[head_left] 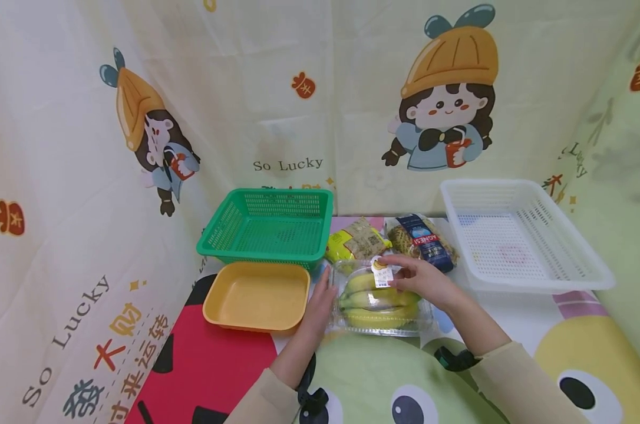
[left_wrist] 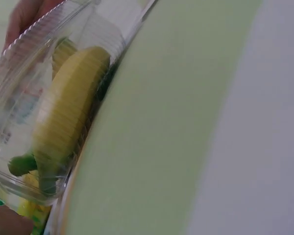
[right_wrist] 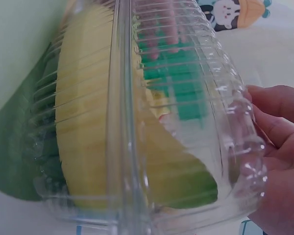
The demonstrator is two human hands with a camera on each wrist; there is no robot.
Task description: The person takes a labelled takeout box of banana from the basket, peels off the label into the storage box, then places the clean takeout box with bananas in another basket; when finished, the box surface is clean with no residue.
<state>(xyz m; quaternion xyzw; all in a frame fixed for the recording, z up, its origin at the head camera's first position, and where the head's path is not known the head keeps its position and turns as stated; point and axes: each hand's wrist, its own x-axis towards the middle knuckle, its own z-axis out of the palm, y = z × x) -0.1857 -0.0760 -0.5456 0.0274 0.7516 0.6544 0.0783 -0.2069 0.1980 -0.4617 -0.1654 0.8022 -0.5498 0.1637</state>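
Observation:
A clear plastic box (head_left: 428, 321) with several bananas (head_left: 380, 318) inside lies on the table in front of me. On its lid is a white label (head_left: 382, 277). My left hand (head_left: 318, 303) rests along the box's left side, fingers straight and pointing away from me. From the right, my right hand (head_left: 423, 280) reaches over the lid, its fingertips at the label. Its fingers (right_wrist: 279, 105) show beside the ridged lid in the right wrist view. Bananas (left_wrist: 71, 103) show through the box wall in the left wrist view.
Behind the box lie a yellow bag (head_left: 357, 238) and a pasta bag (head_left: 423, 240) with a dark blue label. A green basket (head_left: 264, 256) and an orange tray (head_left: 256, 324) stand to the left. At the right is a white basket (head_left: 537, 285). Printed cloth hangs behind.

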